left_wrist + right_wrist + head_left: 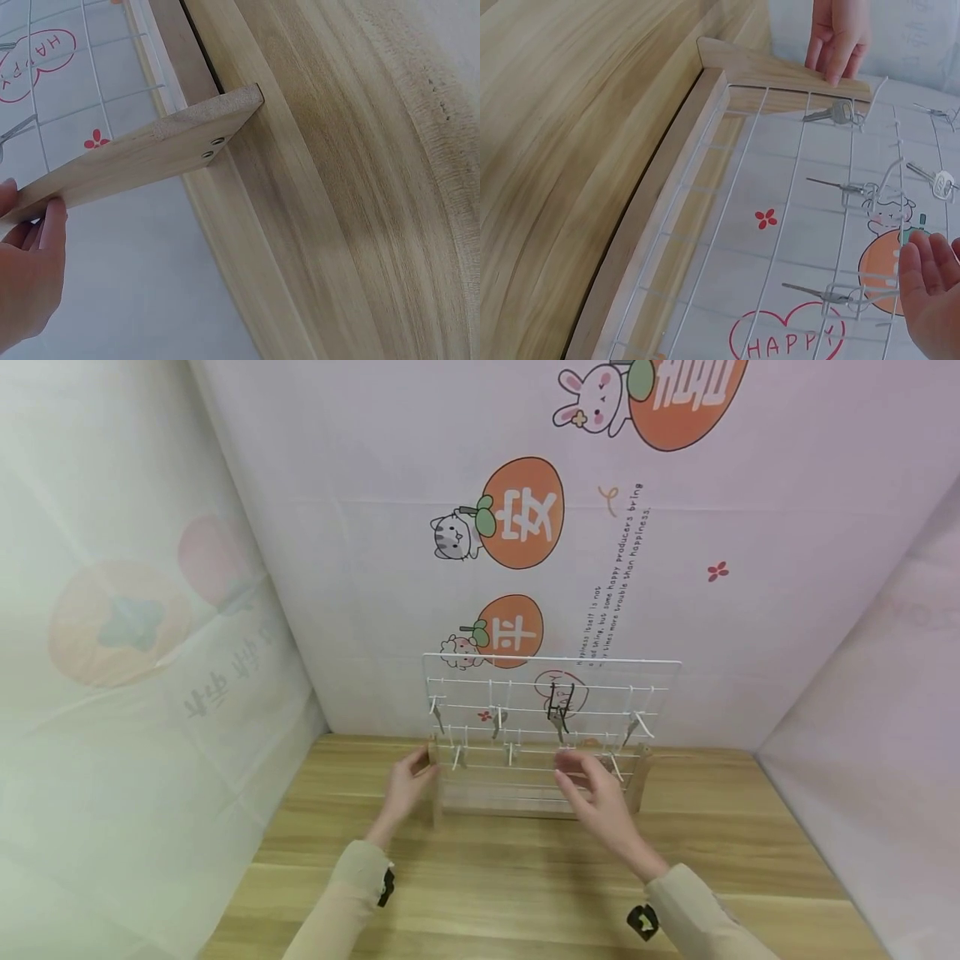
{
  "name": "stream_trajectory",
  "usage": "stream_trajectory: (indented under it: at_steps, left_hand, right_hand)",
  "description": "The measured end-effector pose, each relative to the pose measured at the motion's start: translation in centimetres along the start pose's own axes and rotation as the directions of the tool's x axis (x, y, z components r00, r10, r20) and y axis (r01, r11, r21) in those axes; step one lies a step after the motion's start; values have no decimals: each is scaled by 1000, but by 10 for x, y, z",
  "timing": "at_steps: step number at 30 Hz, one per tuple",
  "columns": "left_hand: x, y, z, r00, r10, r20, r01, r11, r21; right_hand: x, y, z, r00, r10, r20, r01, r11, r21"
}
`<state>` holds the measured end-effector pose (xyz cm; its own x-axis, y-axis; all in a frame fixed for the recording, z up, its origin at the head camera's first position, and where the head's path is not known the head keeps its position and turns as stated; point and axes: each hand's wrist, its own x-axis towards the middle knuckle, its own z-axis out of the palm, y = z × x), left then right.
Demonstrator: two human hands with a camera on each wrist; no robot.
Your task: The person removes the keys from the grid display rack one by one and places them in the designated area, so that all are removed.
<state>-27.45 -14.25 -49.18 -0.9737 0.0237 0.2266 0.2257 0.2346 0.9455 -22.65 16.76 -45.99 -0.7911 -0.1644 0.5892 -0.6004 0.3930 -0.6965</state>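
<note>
A white wire grid [551,658] stands in a wooden base, with white hooks and several metal keys hanging on it. My left hand [408,787] grips the left wooden side board [127,161], thumb and fingers on opposite faces. My right hand [600,802] is in front of the grid's right half, fingers loosely bent and holding nothing visible. In the right wrist view its fingertips are close to a hook carrying a key [825,295]. Another key [832,112] hangs near the side board. A black hook [558,700] sits higher on the grid.
The rack stands on a wood-grain table [510,877] near its back edge. Behind it rises a white cloth backdrop [375,568] printed with orange fruits and animals. More white cloth walls [112,760] close off both sides.
</note>
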Motion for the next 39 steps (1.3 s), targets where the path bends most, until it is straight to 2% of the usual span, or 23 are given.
stream_trajectory:
  at_steps: [7,10,17,23,28,34,39]
  left_hand:
    - [13,-35,7,998,12,-62,-11,1000,10]
    - [14,-40,9,996,22,-85,-21,1000,17]
    - [14,-40,10,992,24,-124,-22,1000,12]
    - [13,-40,10,990,15,-142,-11,1000,26]
    - [12,-38,12,989,30,-148,-23,999,47]
    - [12,-37,12,987,51,-152,-39,996,78]
    - [11,-38,11,986,55,-156,-45,997,65]
  right_hand:
    - [6,-18,10,999,-37,15,37,999,0]
    - [8,-21,15,998,-65,11,65,998,21]
    - [7,-8,29,997,-75,18,74,996,47]
    - [10,-7,41,994,-106,10,105,990,91]
    - [15,-18,49,991,-132,-8,132,987,92]
    - [20,-37,57,996,-93,15,91,990,106]
    - [24,-37,68,997,-76,14,73,991,116]
